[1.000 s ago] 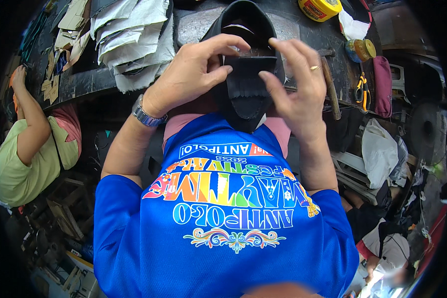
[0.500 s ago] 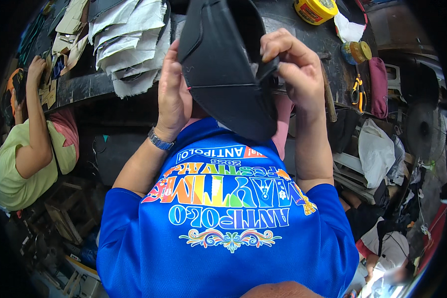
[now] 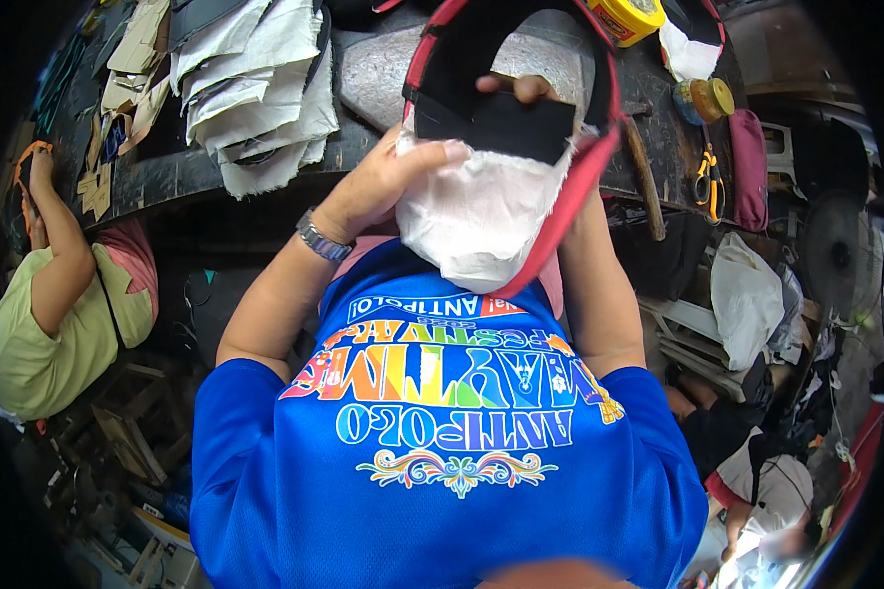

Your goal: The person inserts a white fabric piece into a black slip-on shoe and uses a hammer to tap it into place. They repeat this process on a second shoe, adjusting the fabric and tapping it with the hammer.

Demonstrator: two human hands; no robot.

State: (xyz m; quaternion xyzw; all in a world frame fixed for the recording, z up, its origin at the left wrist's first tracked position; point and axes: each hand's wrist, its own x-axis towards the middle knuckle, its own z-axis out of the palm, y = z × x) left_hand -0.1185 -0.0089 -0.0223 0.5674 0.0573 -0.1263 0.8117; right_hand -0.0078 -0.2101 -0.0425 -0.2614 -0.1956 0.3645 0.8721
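Note:
I hold a shoe upper [image 3: 481, 211] above my lap at the table's near edge. Its inner side faces me, with white cloth over the toe part, a black lining piece and red edges. My left hand [image 3: 388, 182] grips its left side, thumb pressed on the white cloth and the other fingers hidden behind. Most of my right hand [image 3: 521, 88] is hidden by the upper. Its fingertips show over the edge of the black piece, and its wrist comes up behind the red side.
A stack of white cloth-backed pieces [image 3: 255, 88] lies left on the dark table [image 3: 167, 187]. To the right are a hammer [image 3: 646, 177], a yellow tub [image 3: 627, 20], a jar [image 3: 702, 101] and orange-handled pliers [image 3: 709, 184]. A co-worker [image 3: 54, 304] works at far left.
The upper has been turned from its black outer face to its lined inside. My left hand has closed on its side; my right hand has gone behind it.

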